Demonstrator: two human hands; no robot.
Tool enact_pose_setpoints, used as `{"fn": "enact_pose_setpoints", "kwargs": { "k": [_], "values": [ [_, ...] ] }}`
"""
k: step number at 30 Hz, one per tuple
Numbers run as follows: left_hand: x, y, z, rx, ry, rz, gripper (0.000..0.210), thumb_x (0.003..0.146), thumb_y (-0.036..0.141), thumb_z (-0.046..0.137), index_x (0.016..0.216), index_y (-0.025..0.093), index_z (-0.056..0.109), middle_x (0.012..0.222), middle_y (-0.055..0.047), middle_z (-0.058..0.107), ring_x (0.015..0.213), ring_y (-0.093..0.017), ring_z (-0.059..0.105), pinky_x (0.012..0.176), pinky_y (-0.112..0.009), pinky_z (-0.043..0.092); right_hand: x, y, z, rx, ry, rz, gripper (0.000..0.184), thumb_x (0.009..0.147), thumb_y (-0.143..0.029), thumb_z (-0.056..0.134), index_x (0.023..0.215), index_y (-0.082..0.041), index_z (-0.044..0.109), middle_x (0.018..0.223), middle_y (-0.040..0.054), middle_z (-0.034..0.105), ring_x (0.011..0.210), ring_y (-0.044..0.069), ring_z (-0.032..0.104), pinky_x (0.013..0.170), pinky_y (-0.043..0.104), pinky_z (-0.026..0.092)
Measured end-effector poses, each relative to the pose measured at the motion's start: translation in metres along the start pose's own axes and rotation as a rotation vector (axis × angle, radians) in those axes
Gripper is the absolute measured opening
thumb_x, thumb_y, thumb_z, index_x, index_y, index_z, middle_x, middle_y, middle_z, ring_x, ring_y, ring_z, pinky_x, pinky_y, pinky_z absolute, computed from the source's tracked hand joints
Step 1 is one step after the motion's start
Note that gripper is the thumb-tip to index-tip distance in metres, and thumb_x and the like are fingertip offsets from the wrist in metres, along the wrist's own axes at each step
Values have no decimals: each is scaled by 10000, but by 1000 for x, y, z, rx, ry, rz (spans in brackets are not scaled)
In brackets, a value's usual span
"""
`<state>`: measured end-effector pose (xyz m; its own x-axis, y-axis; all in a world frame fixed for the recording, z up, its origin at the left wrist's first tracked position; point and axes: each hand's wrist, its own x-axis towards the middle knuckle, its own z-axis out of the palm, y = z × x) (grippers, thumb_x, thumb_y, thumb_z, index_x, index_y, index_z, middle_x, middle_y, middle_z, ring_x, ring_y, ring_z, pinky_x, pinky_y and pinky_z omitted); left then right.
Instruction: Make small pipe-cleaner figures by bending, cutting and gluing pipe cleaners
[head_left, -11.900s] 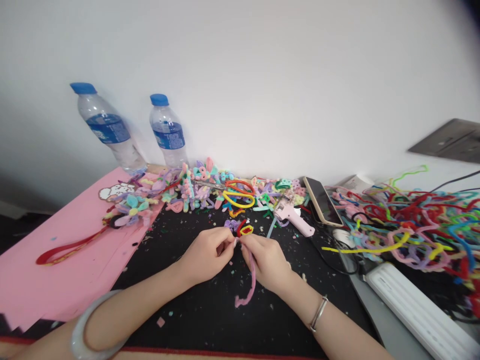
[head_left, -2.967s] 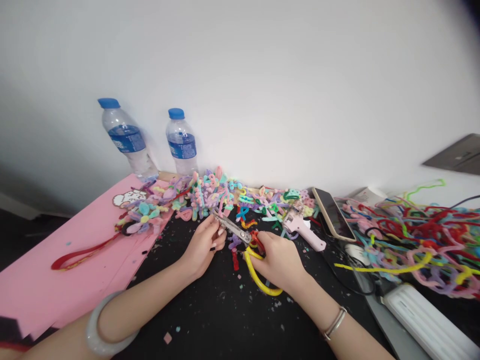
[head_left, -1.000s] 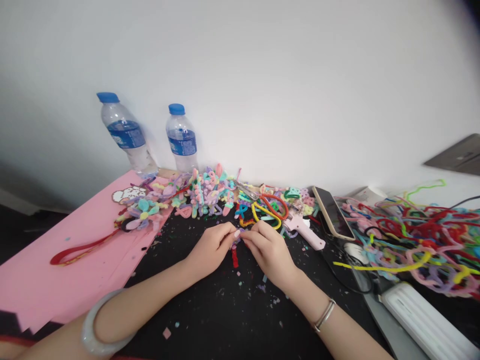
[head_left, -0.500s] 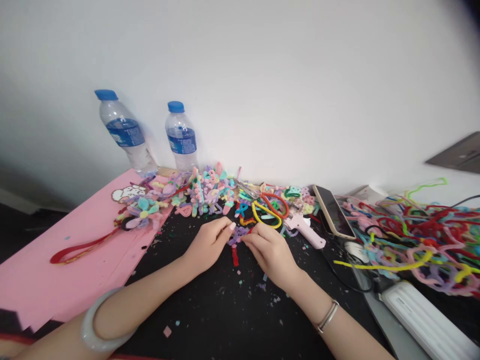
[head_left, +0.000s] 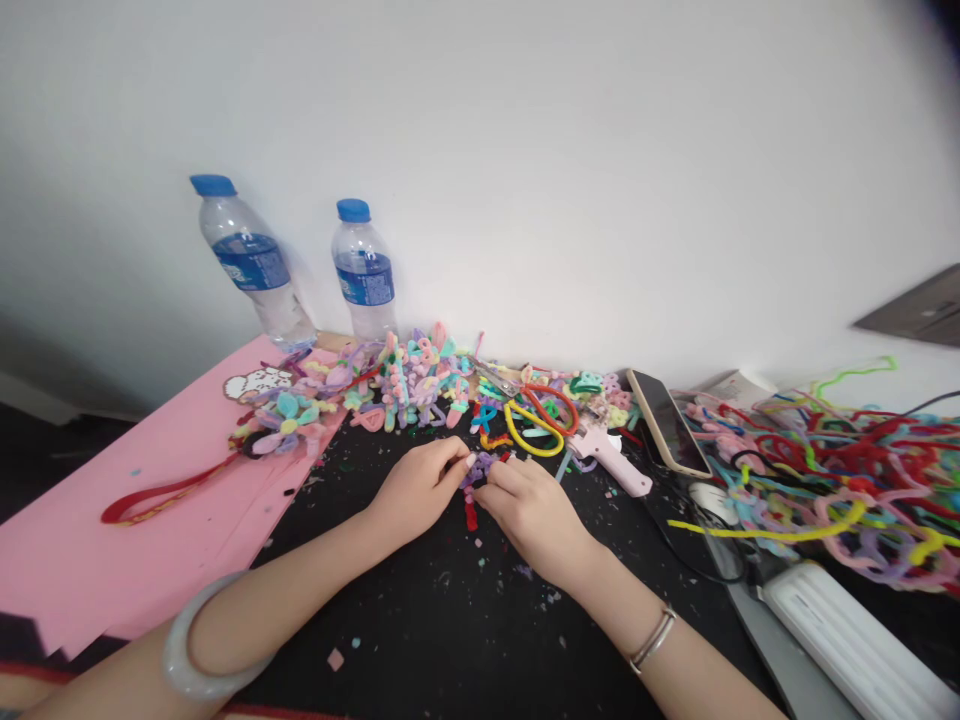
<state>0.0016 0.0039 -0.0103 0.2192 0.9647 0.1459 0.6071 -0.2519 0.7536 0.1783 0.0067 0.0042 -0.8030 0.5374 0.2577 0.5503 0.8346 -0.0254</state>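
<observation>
Between my two hands is a small purple pipe-cleaner piece (head_left: 478, 464) with a red end (head_left: 471, 516) hanging below it. My left hand (head_left: 427, 482) pinches its left side between thumb and fingers. From the right, my right hand (head_left: 529, 505) closes on the same piece, its fingertips partly hiding it. Just beyond the hands lie scissors (head_left: 534, 430) with yellow and orange handles. A pale pink glue gun (head_left: 613, 460) rests to the right of them.
Finished pipe-cleaner shapes (head_left: 412, 385) are heaped along the wall. Two water bottles (head_left: 365, 275) stand at the back left, near pink sheets (head_left: 172, 430) with a red strap (head_left: 165, 498). At right are a phone (head_left: 669, 422), loose pipe cleaners (head_left: 817, 450) and a white power strip (head_left: 855, 640).
My right hand has shifted slightly down and left, its fingers covering more of the purple piece. My left hand stays almost where it was.
</observation>
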Motion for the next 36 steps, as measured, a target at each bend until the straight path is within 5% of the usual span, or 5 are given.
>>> {"fn": "enact_pose_setpoints", "kwargs": {
  "k": [15,36],
  "values": [
    [-2,-1,0,79,-44,-14,203,873,260,402,726,190,523,711,4,591,655,-144,526,592,-232,355,1,0,0,126,30,70,239,923,-230,404,863,-167,627,790,41,552,732,150,487,647,259,372],
    [-2,-2,1,101,-44,6,197,867,254,405,718,192,517,719,-3,599,663,-150,537,607,-237,368,0,-2,1,67,-5,30,185,906,-188,430,892,-189,614,804,32,545,703,148,454,622,269,319]
  ]
}}
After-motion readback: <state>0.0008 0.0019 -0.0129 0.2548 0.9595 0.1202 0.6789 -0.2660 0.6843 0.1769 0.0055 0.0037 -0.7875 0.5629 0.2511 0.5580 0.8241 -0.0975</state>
